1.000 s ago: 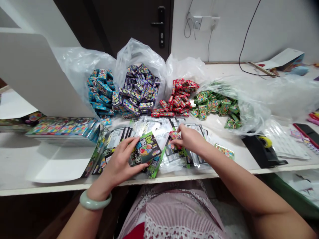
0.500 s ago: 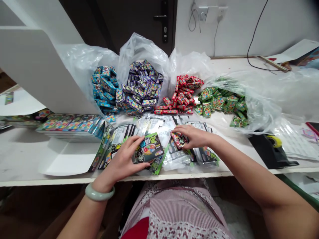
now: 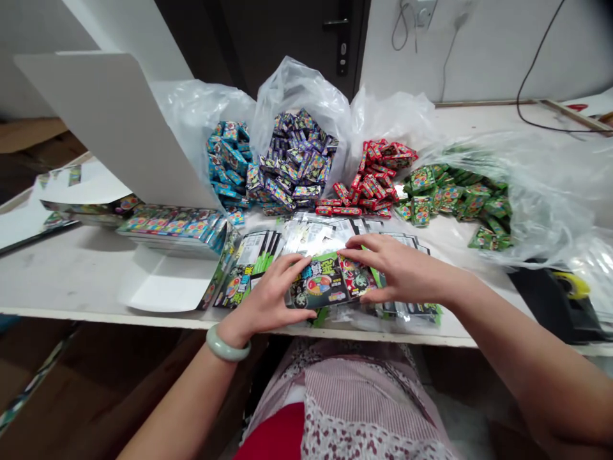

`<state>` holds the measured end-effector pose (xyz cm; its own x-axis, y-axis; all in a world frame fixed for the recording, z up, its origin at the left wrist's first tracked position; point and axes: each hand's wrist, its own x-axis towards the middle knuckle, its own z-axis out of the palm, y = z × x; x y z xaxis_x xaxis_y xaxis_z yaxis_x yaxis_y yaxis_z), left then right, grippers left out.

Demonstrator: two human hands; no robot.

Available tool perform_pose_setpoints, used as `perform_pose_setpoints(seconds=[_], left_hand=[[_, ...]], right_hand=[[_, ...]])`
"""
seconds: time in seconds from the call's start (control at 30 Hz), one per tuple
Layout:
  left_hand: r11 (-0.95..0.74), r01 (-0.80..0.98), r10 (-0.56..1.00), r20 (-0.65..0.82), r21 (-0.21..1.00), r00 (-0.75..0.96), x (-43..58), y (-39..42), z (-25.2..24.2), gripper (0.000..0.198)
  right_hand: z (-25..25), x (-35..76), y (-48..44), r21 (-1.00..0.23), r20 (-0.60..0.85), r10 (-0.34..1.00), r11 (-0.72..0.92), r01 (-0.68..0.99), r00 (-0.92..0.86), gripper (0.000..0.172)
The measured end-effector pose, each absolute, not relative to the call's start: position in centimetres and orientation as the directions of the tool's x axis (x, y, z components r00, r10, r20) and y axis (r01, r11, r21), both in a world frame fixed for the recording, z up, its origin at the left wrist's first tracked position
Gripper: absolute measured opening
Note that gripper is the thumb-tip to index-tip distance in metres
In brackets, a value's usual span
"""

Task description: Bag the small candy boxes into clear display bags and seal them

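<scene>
The person's left hand (image 3: 268,297), a pale jade bangle (image 3: 228,343) at its wrist, held a green printed card (image 3: 318,281) in a narrow grip across its edges. The right hand (image 3: 402,268) pinched a small red-and-green packet (image 3: 357,278) closely against that card's right side. Just ahead of the grip lay clear plastic sleeves (image 3: 311,235) on a white table (image 3: 81,281). Left of the grip sat a flat stack of printed cards (image 3: 172,230). Farther ahead, blue packets (image 3: 227,160), purple packets (image 3: 297,156), red packets (image 3: 368,182) and green packets (image 3: 454,191) lay heaped against clear plastic bags (image 3: 301,89).
</scene>
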<state>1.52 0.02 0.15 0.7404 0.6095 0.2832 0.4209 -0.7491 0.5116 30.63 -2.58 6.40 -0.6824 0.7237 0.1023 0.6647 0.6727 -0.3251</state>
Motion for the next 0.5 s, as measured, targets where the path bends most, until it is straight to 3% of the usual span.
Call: perform_pose_setpoints(seconds=[0.23, 0.4, 0.43, 0.5], left_hand=[[-0.725, 0.435, 0.637, 0.278, 0.534, 0.72, 2.0, -0.3, -0.3, 0.093], [-0.728, 0.428, 0.64, 0.306, 0.536, 0.705, 2.4, -0.3, -0.3, 0.092], [-0.726, 0.435, 0.648, 0.317, 0.532, 0.692, 2.4, -0.3, -0.3, 0.092], [-0.726, 0.448, 0.656, 0.329, 0.521, 0.68, 2.3, -0.4, -0.5, 0.093]], right_hand=[[5.9, 30.2, -2.9, -0.319, 0.102, 0.718, 0.679, 0.661, -0.689, 0.072], [4.1, 29.6, -3.3, -0.468, 0.166, 0.774, 0.608, 0.642, -0.611, 0.088], [3.7, 29.4, -3.4, -0.489, 0.204, 0.792, 0.591, 0.641, -0.575, 0.088], [2.7, 29.2, -3.6, -0.51, 0.291, 0.842, 0.539, 0.671, -0.455, 0.072]])
